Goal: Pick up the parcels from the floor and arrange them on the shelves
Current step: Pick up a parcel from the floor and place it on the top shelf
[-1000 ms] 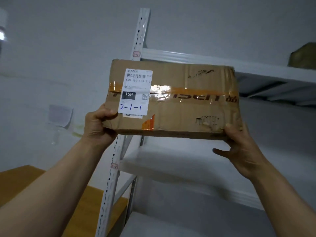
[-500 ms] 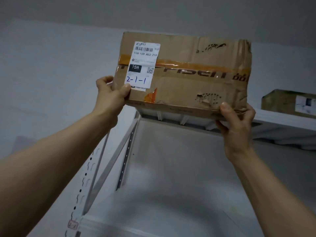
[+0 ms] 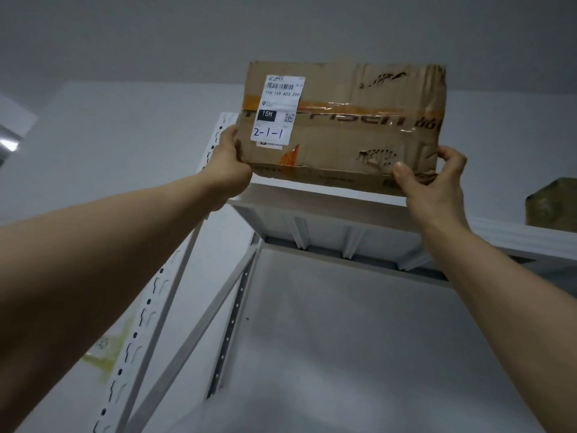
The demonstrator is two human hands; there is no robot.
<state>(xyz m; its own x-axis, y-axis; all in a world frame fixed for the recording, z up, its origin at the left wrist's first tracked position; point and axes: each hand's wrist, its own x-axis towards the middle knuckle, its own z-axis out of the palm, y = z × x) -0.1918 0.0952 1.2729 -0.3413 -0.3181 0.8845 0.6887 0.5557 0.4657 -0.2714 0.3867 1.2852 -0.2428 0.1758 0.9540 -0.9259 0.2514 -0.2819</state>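
A brown cardboard parcel (image 3: 352,132) with orange tape and a white label marked "2-1-1" stands on edge above the front lip of the white top shelf (image 3: 315,195). My left hand (image 3: 229,164) grips its lower left corner. My right hand (image 3: 434,179) holds its lower right corner, thumb on the front face and fingers curled behind. Whether the parcel's bottom edge rests on the shelf I cannot tell.
A second brown parcel (image 3: 552,203) sits on the same shelf at the far right. White perforated uprights (image 3: 146,310) and diagonal braces (image 3: 199,326) run down the left side. Grey wall and ceiling lie behind.
Both hands have carried the parcel up from mid-shelf height to the top shelf's edge. The view has tilted upward with it.
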